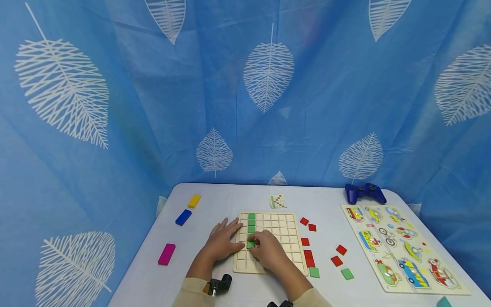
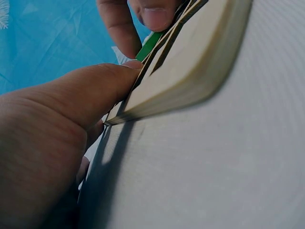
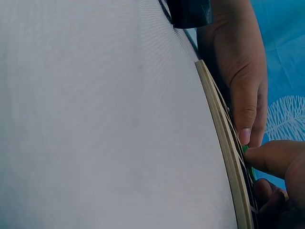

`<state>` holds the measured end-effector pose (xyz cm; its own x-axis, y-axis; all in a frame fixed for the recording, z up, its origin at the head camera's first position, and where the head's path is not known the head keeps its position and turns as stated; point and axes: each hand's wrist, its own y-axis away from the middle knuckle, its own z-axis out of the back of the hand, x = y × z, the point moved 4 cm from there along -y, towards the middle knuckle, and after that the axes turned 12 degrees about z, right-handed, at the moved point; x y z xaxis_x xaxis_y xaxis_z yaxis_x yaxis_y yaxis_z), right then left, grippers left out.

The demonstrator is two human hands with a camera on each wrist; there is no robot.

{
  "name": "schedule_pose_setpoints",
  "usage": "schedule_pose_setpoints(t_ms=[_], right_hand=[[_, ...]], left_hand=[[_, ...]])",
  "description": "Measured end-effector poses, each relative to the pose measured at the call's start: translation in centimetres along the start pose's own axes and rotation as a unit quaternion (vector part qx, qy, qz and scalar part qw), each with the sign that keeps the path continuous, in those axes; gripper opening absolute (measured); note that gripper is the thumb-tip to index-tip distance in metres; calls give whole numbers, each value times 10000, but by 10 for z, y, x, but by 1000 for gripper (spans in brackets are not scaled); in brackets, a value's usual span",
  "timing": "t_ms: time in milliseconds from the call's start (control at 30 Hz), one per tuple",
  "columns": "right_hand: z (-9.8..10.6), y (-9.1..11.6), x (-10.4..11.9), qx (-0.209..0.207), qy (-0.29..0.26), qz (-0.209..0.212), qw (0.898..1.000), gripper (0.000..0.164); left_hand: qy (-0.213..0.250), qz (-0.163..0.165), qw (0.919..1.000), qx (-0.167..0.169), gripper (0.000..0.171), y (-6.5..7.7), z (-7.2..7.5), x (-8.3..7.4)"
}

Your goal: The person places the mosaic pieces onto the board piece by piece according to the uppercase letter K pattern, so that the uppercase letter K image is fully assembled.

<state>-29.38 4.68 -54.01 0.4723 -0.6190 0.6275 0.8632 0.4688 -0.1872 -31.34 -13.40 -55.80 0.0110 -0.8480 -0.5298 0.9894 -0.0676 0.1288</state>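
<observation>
A light wooden grid board (image 1: 284, 225) lies on the white table, with several green square tiles (image 1: 251, 216) in a column near its left side. My left hand (image 1: 219, 242) rests at the board's left edge, fingers spread and thumb lying on the edge beside the column. Over the lower part of that column, my right hand (image 1: 269, 250) pinches a green tile (image 2: 149, 46) between thumb and fingers, low against the grid. In the right wrist view, the right thumb (image 3: 271, 156) presses at the green tile close to the left thumb's tip.
Red tiles (image 1: 336, 261) and green tiles (image 1: 347, 273) lie right of the board. A pattern card (image 1: 277, 201) sits behind it. Yellow (image 1: 194, 201), blue (image 1: 183, 217) and magenta (image 1: 166, 254) blocks are at left. A picture puzzle (image 1: 387, 256) and blue game controller (image 1: 364, 193) stand right.
</observation>
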Motion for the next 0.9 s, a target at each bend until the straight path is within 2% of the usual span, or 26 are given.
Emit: schedule_pose_setpoints(t_ms=[300,433,567,900], right_hand=[[1,4,1,-13,-136,68,9999,18],[4,7,-3,0,-526,20,9986,20],[15,14,-6,-165,-766,-39,9969,18],[53,57,-23,-749,-240,-290,9965,16]], left_hand=[[8,36,10000,-1,72,1,-2,1],[65,71,10000,-11,72,1,-3,2],[114,77,9999,-59,73,0,-4,3],[181,22,9998,-69,74,-2,-6,4]])
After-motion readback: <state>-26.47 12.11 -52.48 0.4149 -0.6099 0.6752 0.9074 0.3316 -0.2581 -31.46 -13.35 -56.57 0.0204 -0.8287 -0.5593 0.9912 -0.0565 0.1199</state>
